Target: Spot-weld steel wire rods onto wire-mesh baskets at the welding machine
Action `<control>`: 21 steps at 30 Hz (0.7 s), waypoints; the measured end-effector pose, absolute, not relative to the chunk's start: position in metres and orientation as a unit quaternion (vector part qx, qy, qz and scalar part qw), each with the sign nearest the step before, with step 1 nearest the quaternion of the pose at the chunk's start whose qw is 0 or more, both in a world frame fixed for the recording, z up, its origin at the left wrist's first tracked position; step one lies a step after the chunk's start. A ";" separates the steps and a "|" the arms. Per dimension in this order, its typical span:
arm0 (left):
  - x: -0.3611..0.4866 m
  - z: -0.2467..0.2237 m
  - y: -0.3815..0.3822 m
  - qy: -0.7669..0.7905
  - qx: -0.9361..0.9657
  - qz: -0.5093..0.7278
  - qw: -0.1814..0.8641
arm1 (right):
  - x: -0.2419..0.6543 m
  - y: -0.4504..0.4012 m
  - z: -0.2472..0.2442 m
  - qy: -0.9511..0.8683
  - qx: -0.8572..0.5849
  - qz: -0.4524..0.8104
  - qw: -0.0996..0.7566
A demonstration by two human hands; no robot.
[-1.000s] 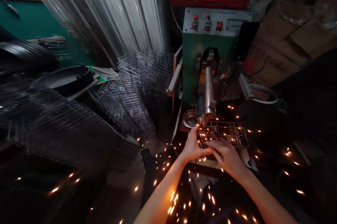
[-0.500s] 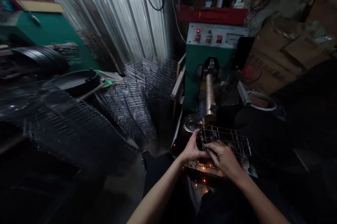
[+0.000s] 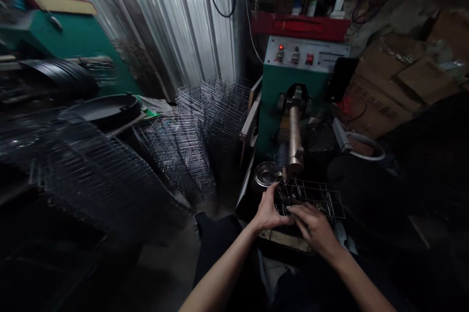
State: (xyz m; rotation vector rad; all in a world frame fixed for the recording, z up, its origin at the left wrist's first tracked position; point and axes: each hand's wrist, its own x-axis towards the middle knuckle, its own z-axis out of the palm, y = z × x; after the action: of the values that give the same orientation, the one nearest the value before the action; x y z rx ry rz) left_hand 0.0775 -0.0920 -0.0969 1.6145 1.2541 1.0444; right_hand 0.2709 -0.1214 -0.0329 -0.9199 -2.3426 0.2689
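A small wire basket (image 3: 331,199) lies under the tip of the machine's metal arm (image 3: 295,138), close in front of me. My left hand (image 3: 270,211) grips its left end, with the thumb and fingers around the wires. My right hand (image 3: 315,226) is closed at the basket's near side, its fingertips close to my left thumb; what they pinch is too small and dark to make out. The arm comes out of a green machine (image 3: 273,89) with a lit red lamp. A round metal dish (image 3: 266,173) sits just left of the arm's tip.
Stacks of wire baskets (image 3: 179,150) stand to the left, beside a black round pan (image 3: 106,109). Another green machine (image 3: 73,38) is at the far left. Cardboard boxes (image 3: 381,97) are piled at the right. A red tray (image 3: 300,26) with bottles tops the machine.
The orange sparks below the basket are gone. The view has shifted slightly, and both hands remain at the basket in nearly the same pose.
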 end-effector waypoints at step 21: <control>0.076 -0.077 -0.083 0.539 0.638 0.397 0.381 | 0.264 -0.111 -0.025 -0.821 -0.437 0.172 0.326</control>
State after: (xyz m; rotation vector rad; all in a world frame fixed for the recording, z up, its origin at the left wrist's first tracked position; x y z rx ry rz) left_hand 0.0756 -0.0827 -0.0770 1.6276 1.3760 1.0138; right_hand 0.2638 -0.1110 -0.0251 -1.1457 -2.1507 0.4521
